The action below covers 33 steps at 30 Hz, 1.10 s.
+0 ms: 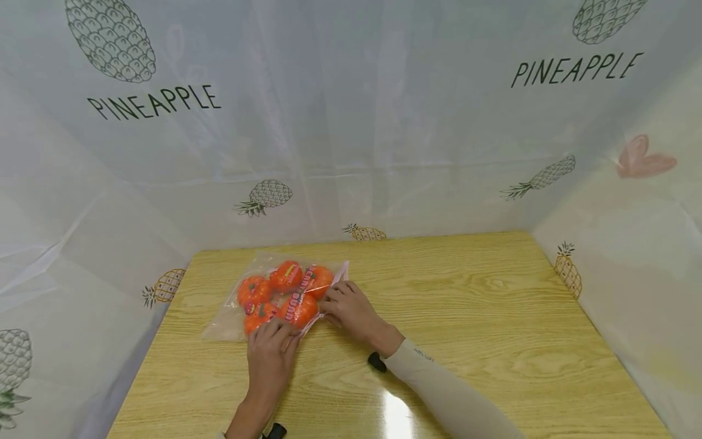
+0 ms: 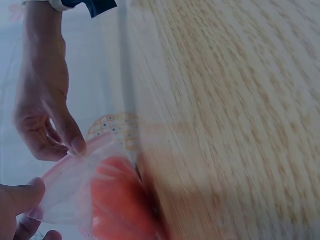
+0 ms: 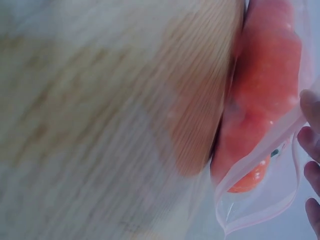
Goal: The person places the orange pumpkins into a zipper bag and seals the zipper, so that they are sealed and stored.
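Note:
A clear zip bag (image 1: 226,317) with pink lettering and a pink zip edge lies on the left part of the table. Inside it are several round, orange-red fruits (image 1: 255,290), tomato-like in look. My left hand (image 1: 270,350) pinches the near corner of the bag's zip edge. Farther along that same edge, my right hand (image 1: 353,311) grips it between thumb and fingers. Seen from the right wrist, the pink rim (image 3: 265,216) gapes in a loop beside the right fingertips (image 3: 311,137). In the left wrist view, both hands hold the rim on either side of the mouth.
The wood-grain table (image 1: 466,305) extends to the right of the bag. White cloth (image 1: 351,122) printed with pineapples hangs behind it and on both sides. Dark straps (image 1: 376,362) sit at the wrists, and a pale sleeve (image 1: 444,390) covers the right forearm.

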Available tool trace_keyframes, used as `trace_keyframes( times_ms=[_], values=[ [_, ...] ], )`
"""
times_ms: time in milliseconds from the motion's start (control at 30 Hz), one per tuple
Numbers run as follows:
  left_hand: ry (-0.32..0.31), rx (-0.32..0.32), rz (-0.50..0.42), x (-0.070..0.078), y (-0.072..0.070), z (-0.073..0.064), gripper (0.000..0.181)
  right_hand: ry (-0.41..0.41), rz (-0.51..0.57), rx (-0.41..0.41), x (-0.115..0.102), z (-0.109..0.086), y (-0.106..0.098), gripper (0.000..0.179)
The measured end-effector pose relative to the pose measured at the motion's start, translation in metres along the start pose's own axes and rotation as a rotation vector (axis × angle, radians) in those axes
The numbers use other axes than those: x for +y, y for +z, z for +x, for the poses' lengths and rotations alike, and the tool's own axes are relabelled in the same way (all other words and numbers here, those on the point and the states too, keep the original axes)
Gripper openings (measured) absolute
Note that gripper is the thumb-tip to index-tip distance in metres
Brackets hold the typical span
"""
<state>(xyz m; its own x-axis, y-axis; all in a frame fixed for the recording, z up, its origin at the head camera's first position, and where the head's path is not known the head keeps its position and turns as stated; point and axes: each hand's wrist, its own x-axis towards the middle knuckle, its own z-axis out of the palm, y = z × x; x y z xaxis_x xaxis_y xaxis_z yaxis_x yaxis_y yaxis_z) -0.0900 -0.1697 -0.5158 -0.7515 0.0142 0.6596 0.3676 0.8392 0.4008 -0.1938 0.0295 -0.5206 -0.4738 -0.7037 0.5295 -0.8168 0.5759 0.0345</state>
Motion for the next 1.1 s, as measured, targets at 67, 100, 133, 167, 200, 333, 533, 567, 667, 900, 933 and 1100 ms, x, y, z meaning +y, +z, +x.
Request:
trace_keyframes(
  times_ms=[67, 100, 133, 167, 200, 333, 533, 567, 667, 900, 933, 1100],
  values=[
    [-0.007, 0.006, -0.009, 0.000, -0.001, 0.000, 0.028, -0.016, -0.011, 0.014, 0.001, 0.001, 0.000, 0.013],
    [-0.009, 0.009, -0.012, 0.001, -0.001, 0.000, 0.028, -0.023, -0.018, 0.020, 0.002, 0.001, 0.000, 0.013],
    [-0.010, 0.013, -0.012, 0.001, -0.002, 0.001, 0.027, -0.030, -0.022, 0.024, 0.003, 0.001, 0.000, 0.013],
    [-0.009, 0.017, -0.010, 0.001, -0.002, 0.001, 0.027, -0.035, -0.022, 0.029, 0.004, 0.002, 0.000, 0.013],
    [-0.009, 0.021, -0.008, 0.001, -0.002, 0.001, 0.027, -0.039, -0.019, 0.031, 0.005, 0.002, 0.000, 0.013],
    [-0.011, 0.028, -0.014, 0.002, -0.005, 0.002, 0.027, -0.036, -0.010, 0.025, 0.011, 0.004, -0.001, 0.009],
    [-0.012, 0.046, -0.030, 0.002, -0.009, 0.003, 0.029, -0.022, -0.049, 0.020, 0.023, 0.005, -0.001, 0.007],
    [-0.011, 0.050, -0.031, 0.002, -0.009, 0.003, 0.029, -0.024, -0.054, 0.023, 0.025, 0.005, -0.001, 0.008],
    [-0.005, 0.060, -0.034, 0.001, -0.009, 0.003, 0.029, -0.027, -0.053, 0.028, 0.032, 0.004, 0.000, 0.008],
    [0.001, 0.074, -0.043, -0.002, -0.008, 0.004, 0.028, -0.015, -0.050, 0.019, 0.045, 0.006, 0.002, 0.007],
    [0.001, 0.075, -0.045, -0.002, -0.008, 0.004, 0.028, -0.015, -0.054, 0.015, 0.047, 0.006, 0.003, 0.007],
    [0.001, 0.076, -0.043, -0.003, -0.008, 0.005, 0.028, -0.011, -0.048, 0.009, 0.057, 0.007, 0.004, 0.007]
  ],
)
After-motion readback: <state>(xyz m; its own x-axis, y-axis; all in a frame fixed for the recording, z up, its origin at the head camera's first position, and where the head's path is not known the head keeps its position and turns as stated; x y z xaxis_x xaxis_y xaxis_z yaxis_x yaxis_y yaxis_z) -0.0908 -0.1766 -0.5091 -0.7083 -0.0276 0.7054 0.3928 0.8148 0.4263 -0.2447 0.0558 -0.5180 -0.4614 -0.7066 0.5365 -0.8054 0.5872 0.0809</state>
